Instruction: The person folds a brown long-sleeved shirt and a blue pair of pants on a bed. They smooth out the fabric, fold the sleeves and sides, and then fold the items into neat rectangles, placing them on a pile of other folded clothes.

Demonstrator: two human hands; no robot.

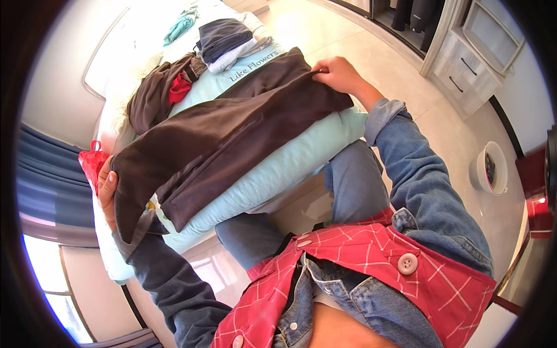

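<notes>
Dark brown trousers (226, 139), or a similar long garment, lie stretched across the edge of a bed with a light blue cover (270, 174). At the far right end my right hand (339, 77) pinches the garment's edge between thumb and fingers. My left hand (107, 189) is at the other end, thumb up, with the brown cloth draped against it; its fingers are partly hidden, and whether they grip the cloth is unclear. Beyond the garment sit a crumpled brown garment (152, 98) with a red cloth (179, 88) and a stack of folded clothes (224, 39).
A red plastic bag (92, 163) is beside my left hand. A teal cloth (180, 27) lies at the bed's far end. On the floor to the right stands a white bucket (482, 169) with something dark inside. A drawer cabinet (465, 71) and an open wardrobe are at upper right.
</notes>
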